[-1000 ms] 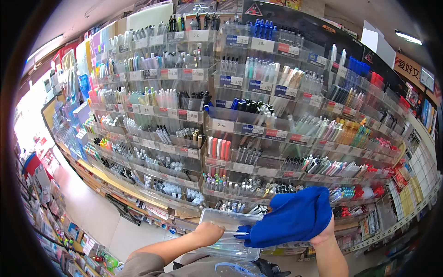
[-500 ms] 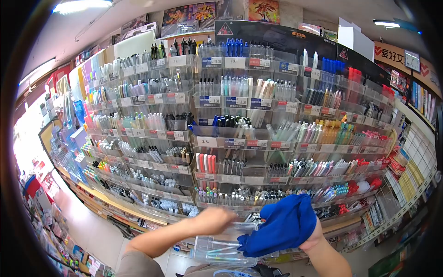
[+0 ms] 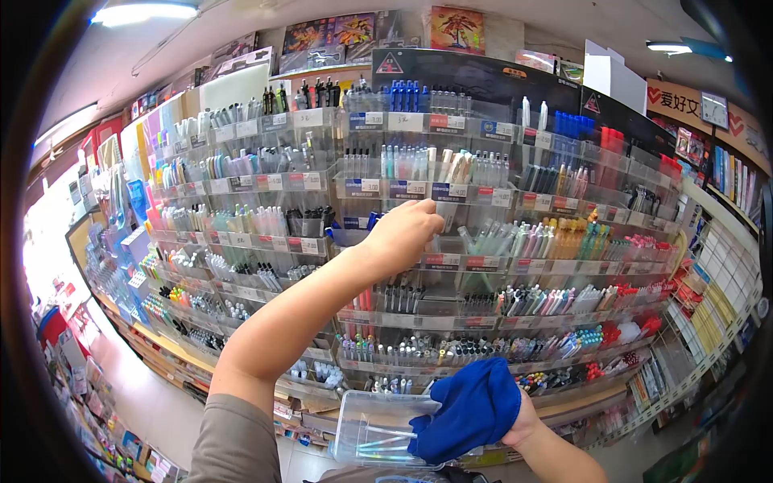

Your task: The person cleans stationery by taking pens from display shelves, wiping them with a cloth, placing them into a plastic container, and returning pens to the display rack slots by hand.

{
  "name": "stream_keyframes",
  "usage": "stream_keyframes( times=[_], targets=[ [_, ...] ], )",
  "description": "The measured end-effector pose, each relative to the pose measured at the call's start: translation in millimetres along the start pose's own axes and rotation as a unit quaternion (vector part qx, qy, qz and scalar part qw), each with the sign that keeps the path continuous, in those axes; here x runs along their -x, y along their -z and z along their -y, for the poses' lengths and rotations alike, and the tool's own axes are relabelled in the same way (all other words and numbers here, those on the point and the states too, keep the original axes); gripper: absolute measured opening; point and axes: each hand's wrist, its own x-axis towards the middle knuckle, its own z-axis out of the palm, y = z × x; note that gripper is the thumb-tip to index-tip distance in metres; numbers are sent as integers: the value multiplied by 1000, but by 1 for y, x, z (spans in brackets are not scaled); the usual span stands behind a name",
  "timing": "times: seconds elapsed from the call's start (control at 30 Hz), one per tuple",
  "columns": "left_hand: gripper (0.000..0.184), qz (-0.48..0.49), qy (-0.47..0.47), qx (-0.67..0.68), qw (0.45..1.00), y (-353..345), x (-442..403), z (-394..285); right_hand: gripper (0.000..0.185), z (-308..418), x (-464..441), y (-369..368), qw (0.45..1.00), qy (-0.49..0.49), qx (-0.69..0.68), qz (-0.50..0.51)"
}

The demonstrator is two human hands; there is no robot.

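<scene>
My left hand [image 3: 405,231] is stretched up to a middle tier of the clear pen rack, with its fingers bent together at a compartment of pens. The fingertips point away from me, so what is between them is hidden. A crumpled blue cloth [image 3: 469,412] hangs over my right hand [image 3: 523,420], whose fingers are mostly covered by it. Below, close to my body, is a clear plastic box [image 3: 345,427] with several slim pens [image 3: 385,443] lying in it. The cloth overlaps the box's right side.
Tiers of clear compartments full of pens [image 3: 555,239] span the view, with price labels [image 3: 405,121] along their fronts. A white wire grid [image 3: 719,241] stands at the right. Goods [image 3: 88,402] line the lower left, beside a tiled floor [image 3: 165,402].
My left hand has risen from above the plastic box to the middle tier of the rack. My right hand and the blue cloth have shifted slightly left and down.
</scene>
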Motion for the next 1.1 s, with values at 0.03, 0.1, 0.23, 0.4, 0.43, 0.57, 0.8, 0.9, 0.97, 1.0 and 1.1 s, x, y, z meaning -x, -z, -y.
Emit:
stream_keyframes(
  times=[0.03, 0.1, 0.23, 0.4, 0.43, 0.57, 0.8, 0.9, 0.97, 1.0, 1.1],
  targets=[
    [8, 13, -4, -3, 1000, 1, -2, 0, 49, -1, -1, 3, 1000, 3, 4, -2],
    [5, 8, -12, 20, 1000, -1, -7, 4, 48, -2, -4, 9, 1000, 4, 12, -5],
    [4, 1, -14, 69, 998, 0, -11, 15, 48, -1, -5, 1, 1000, -13, -3, -1],
    [4, -49, 17, 43, 998, 29, -14, 16, 50, 3, -6, -8, 999, -20, -17, 19],
    [5, -62, 27, 44, 997, 37, -13, 16, 50, 2, -8, -4, 1000, -17, -17, 17],
    [6, -155, 37, 89, 983, 75, 5, 18, 52, 5, -15, 8, 1000, 19, 9, 22],
    [4, -86, 176, 494, 847, 91, 77, 12, 50, 17, -30, 6, 999, 47, -4, 4],
    [4, 1, 201, 574, 794, 67, 100, 2, 54, 17, -44, 8, 999, 31, -21, 17],
    [4, 62, 221, 600, 767, 44, 111, -6, 57, 16, -47, -4, 1000, 5, -15, 22],
    [5, 95, 228, 599, 762, 33, 116, -10, 54, 15, -49, -11, 999, -24, -9, 35],
    [8, 156, 241, 626, 725, -4, 126, -25, 46, 11, -49, -29, 994, -86, 55, 50]
  ],
)
